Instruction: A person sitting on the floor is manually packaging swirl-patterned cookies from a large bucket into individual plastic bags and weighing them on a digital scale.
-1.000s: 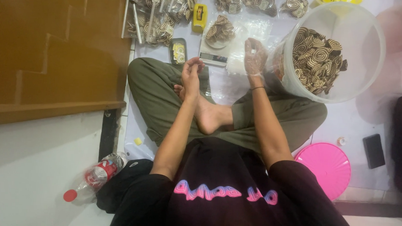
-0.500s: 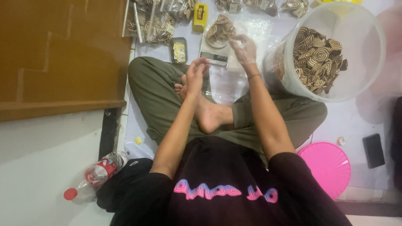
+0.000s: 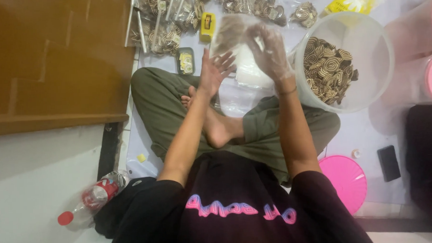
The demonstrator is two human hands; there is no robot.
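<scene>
My right hand (image 3: pixel 272 51), in a thin clear glove, is raised and grips a clear plastic bag (image 3: pixel 232 33) with brown striped snacks inside. My left hand (image 3: pixel 213 71) is bare, with its fingers spread against the bag's lower left edge. Both hands hover over a stack of empty clear bags (image 3: pixel 251 73) lying on the floor in front of my crossed legs. Just right of my right hand stands a large translucent bucket (image 3: pixel 385 58) half full of striped spiral snacks (image 3: pixel 330 68).
Several packed snack bags (image 3: pixel 164 23) lie at the top, with a yellow device (image 3: pixel 207 26) and a small tray (image 3: pixel 186 61) nearby. A pink lid (image 3: pixel 346 180), a black phone (image 3: pixel 389 163), a red-capped bottle (image 3: pixel 90 202) and a brown wooden panel (image 3: pixel 56 60) surround me.
My right hand moved from beside the bucket to the left and up with the bag. My left hand rose from near my foot to meet it.
</scene>
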